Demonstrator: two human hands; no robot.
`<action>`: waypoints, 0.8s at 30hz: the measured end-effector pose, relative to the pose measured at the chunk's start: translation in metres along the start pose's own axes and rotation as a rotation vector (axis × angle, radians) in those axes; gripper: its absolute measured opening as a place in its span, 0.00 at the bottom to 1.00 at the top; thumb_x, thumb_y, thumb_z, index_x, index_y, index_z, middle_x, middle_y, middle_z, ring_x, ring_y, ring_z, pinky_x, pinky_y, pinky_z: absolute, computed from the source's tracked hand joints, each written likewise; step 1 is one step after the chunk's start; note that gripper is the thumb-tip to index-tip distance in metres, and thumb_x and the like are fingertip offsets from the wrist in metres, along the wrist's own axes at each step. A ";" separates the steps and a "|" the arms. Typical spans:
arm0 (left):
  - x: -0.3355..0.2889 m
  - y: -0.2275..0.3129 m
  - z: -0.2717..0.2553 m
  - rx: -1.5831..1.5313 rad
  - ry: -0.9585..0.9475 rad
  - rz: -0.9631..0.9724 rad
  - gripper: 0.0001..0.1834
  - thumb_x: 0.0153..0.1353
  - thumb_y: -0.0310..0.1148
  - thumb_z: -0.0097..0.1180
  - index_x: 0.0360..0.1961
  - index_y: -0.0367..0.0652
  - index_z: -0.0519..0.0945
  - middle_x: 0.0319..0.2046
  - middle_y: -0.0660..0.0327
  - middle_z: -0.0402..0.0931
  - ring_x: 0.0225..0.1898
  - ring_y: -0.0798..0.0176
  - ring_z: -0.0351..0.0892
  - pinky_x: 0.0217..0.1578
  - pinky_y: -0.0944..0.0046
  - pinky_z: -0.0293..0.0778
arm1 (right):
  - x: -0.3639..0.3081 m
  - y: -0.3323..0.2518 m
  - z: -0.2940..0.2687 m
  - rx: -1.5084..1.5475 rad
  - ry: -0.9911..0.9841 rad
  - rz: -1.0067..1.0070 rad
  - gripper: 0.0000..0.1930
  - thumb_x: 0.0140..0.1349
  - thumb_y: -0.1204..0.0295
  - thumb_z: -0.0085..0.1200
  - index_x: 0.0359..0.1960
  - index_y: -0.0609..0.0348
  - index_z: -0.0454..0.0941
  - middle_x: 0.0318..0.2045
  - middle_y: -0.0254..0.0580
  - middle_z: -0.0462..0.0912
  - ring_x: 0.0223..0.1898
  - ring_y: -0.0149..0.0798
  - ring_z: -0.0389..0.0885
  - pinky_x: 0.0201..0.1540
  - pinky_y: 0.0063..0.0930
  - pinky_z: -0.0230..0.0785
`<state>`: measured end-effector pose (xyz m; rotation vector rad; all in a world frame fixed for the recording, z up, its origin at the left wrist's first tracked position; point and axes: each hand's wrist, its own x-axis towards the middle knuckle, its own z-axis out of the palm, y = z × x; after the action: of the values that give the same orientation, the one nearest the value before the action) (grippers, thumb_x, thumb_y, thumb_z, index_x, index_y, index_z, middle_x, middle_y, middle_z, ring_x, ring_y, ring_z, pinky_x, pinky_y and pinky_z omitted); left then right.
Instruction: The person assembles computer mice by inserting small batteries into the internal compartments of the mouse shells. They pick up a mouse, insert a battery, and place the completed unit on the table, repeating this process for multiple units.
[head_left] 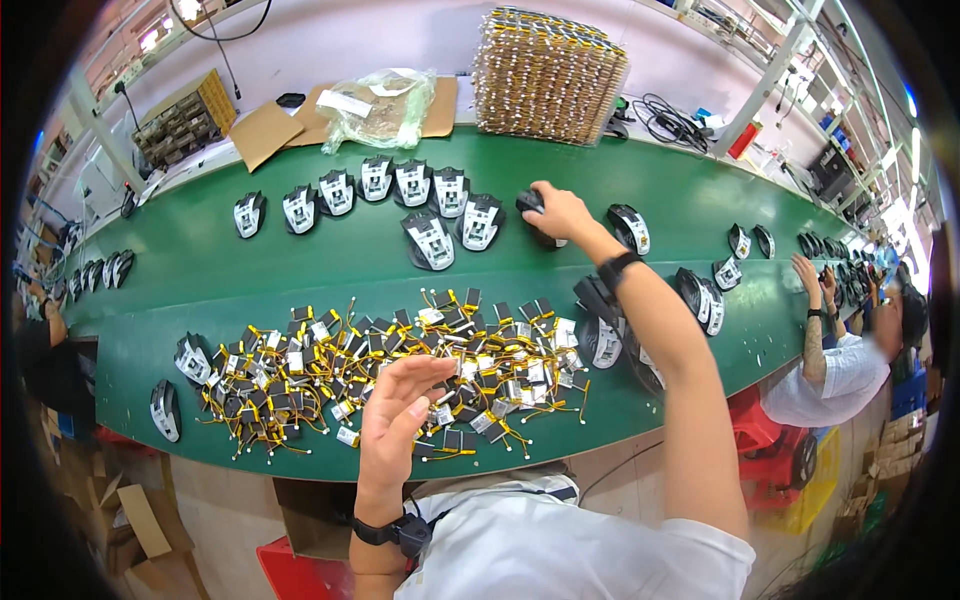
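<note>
My right hand (563, 217) reaches far across the green bench, its fingers closed over a dark computer mouse shell (530, 202); the hand partly hides it. My left hand (402, 405) is above the near edge of a pile of small pouch batteries (290, 375) with yellow tape and thin wires. Its fingers are stretched out and I see nothing held in them. Left of my right hand, several black mouse shells with white inner frames stand in an uneven row, among them one mouse shell (481, 222). Another mouse shell (629, 229) lies just to the right.
A tall stack of battery trays (548, 75) stands at the back, beside a clear plastic bag (380, 108) on cardboard. More mouse shells (700, 298) lie near my right forearm. Co-workers sit at both ends; one person's raised hand (806, 280) shows at right.
</note>
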<state>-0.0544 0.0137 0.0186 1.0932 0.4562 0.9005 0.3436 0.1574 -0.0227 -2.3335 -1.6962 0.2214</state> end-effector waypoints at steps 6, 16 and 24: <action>0.012 -0.005 0.010 -0.087 0.147 0.043 0.44 0.65 0.41 0.57 0.73 0.39 0.47 0.66 0.46 0.59 0.63 0.52 0.69 0.62 0.54 0.67 | -0.157 -0.141 -0.071 0.552 0.001 -0.525 0.28 0.54 0.56 0.67 0.50 0.58 0.70 0.34 0.54 0.85 0.33 0.55 0.86 0.38 0.42 0.78; 0.010 -0.025 -0.015 -0.546 0.122 0.071 0.46 0.65 0.67 0.40 0.70 0.39 0.55 0.47 0.41 0.76 0.40 0.39 0.84 0.23 0.49 0.86 | -0.187 -0.106 -0.036 0.752 -0.121 -0.349 0.12 0.56 0.77 0.65 0.42 0.62 0.80 0.41 0.40 0.84 0.39 0.30 0.84 0.38 0.22 0.76; 0.002 -0.025 -0.015 -0.539 0.123 0.045 0.46 0.65 0.67 0.40 0.70 0.40 0.55 0.48 0.40 0.75 0.41 0.36 0.84 0.24 0.48 0.87 | -0.174 -0.122 0.014 0.797 -0.188 -0.284 0.07 0.59 0.73 0.65 0.35 0.65 0.82 0.29 0.39 0.86 0.28 0.27 0.83 0.32 0.22 0.75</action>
<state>-0.0538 0.0200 -0.0097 0.5594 0.2650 1.0566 0.1742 0.0292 -0.0052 -1.5112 -1.5844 0.8927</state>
